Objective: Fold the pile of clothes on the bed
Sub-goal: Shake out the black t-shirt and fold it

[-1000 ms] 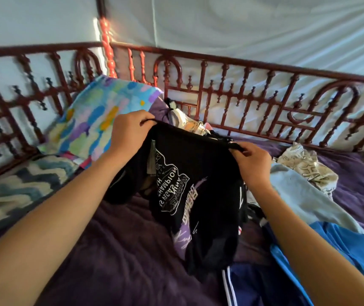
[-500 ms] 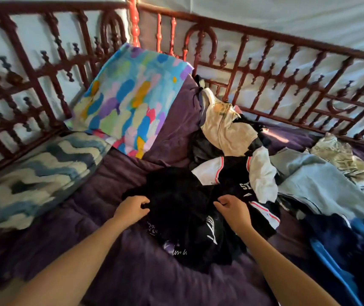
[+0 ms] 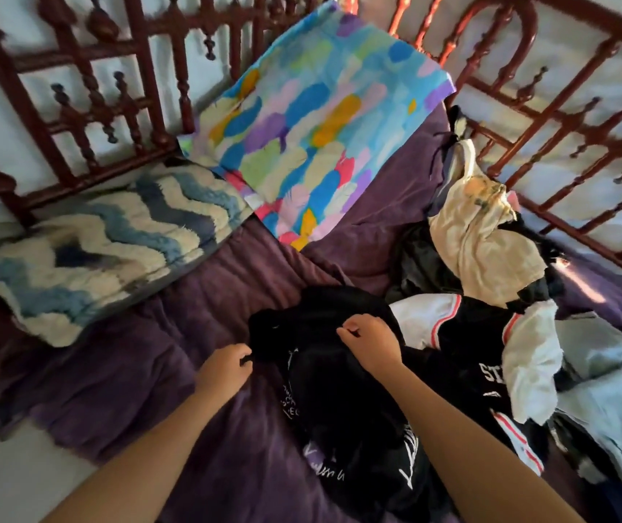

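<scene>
Black T-shirt (image 3: 339,409): we see it crumpled on the purple bedcover (image 3: 143,371) at 6 o'clock in the view, with white lettering showing
Left hand (image 3: 224,369): fingers curled, pinching the shirt's edge on its 9 o'clock side
Right hand (image 3: 371,341): fingers curled, grasping a fold near the shirt's 12 o'clock edge
Pile of clothes: at 3 o'clock from the shirt we find a black-and-white jersey (image 3: 490,352) touching it, a cream garment (image 3: 486,239) at 1 o'clock, and a light blue garment (image 3: 611,390) farther out at 3 o'clock
Pillows: a colourful pillow (image 3: 317,134) leans on the wooden bed rail (image 3: 113,62) at 12 o'clock; a zigzag cushion (image 3: 102,251) lies at 10 o'clock
</scene>
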A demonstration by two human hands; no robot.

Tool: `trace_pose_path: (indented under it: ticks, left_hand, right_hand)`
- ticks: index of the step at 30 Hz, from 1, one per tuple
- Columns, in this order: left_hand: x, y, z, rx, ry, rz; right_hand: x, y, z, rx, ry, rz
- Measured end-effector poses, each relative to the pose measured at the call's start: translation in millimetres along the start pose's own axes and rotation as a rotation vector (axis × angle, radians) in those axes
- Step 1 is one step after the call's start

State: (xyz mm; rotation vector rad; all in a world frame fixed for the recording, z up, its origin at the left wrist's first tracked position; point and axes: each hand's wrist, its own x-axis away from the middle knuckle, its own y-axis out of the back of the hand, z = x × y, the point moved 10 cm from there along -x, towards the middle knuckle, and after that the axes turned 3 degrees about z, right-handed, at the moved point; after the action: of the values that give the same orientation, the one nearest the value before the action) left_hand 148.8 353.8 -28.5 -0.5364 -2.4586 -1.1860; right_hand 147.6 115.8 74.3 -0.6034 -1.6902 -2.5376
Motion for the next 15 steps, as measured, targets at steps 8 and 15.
trace_pose_path:
  ticks: [8, 15]
  left_hand:
    - [-21.3, 14.5, 26.0, 0.106, 0.049, -0.119]
    - [-45.6, 34.7, 17.0, 0.127, -0.002, -0.221]
  right_hand:
    - [-92.5, -60.0, 15.9, 0.114, 0.043, 0.141]
    - [-157.2, -84.0, 8.4, 0.270, 0.057, 0.159]
